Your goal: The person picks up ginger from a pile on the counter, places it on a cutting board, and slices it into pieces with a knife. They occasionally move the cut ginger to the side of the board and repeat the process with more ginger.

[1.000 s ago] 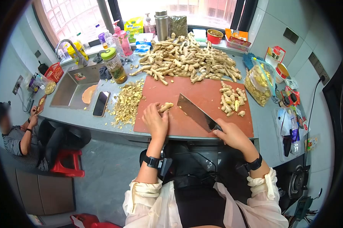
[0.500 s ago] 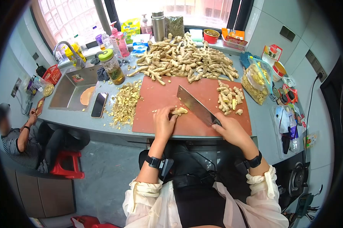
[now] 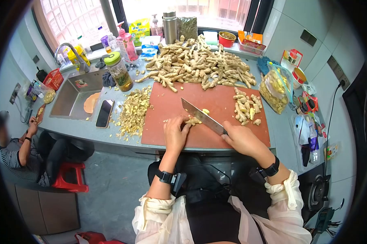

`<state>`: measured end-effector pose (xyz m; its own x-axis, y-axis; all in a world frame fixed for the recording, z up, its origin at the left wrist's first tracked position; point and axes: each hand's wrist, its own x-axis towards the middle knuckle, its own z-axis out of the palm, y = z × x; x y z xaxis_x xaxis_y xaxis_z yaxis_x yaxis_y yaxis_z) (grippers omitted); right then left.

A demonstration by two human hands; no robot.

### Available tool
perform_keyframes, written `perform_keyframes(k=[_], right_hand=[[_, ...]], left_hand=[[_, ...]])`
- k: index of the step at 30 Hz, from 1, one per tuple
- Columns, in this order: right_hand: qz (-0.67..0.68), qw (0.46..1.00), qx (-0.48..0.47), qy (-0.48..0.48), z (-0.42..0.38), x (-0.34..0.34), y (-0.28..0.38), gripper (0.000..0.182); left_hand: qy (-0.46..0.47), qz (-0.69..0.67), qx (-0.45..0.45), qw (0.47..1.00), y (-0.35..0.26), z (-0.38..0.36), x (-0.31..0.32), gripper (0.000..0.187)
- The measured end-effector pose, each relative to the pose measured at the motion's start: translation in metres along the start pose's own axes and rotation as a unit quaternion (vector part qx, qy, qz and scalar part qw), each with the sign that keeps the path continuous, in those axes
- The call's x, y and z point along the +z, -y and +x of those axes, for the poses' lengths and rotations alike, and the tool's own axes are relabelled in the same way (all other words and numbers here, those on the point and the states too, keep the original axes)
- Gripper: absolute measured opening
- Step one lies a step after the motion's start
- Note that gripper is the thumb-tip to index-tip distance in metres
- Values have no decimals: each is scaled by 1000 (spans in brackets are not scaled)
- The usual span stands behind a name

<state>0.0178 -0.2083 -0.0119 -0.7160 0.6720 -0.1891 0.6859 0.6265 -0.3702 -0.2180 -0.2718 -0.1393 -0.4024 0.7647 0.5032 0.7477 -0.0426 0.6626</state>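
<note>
On the red-brown cutting board [image 3: 167, 101], my left hand [image 3: 176, 132] is closed on a piece of ginger [image 3: 194, 121] near the front edge. My right hand [image 3: 242, 138] grips the handle of a cleaver [image 3: 201, 115], whose blade slants over the board, its edge at the ginger piece. A small yellow slice [image 3: 206, 111] shows just beyond the blade. Several ginger pieces [image 3: 242, 106] lie on the board's right side. Thin ginger slices [image 3: 134, 112] are heaped at its left edge, and a large pile of whole ginger [image 3: 199, 63] rests behind it.
A phone [image 3: 105, 114], a green-lidded jar [image 3: 118, 71] and a sink [image 3: 75, 97] are on the left. A bag of ginger [image 3: 275, 87] stands at the right. A steel flask [image 3: 169, 28] is by the window. Another person [image 3: 24, 150] sits at far left.
The cleaver and my right hand have shifted left, bringing the blade to the ginger piece. A yellow slice now shows beyond the blade. My left hand has barely moved.
</note>
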Motion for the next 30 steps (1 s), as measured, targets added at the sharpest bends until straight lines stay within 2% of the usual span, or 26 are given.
perform_keyframes(k=[5, 12, 30], right_hand=[[-21, 999, -32, 11, 8, -3, -1, 25], [-20, 999, -25, 34, 18, -7, -3, 25], [-25, 996, -58, -68, 80, 43, 7, 28]], left_hand=[[12, 6, -12, 1000, -1, 2, -1, 16], [11, 2, -5, 1000, 1, 4, 1, 14], [-1, 7, 11, 1000, -2, 0, 0, 12]])
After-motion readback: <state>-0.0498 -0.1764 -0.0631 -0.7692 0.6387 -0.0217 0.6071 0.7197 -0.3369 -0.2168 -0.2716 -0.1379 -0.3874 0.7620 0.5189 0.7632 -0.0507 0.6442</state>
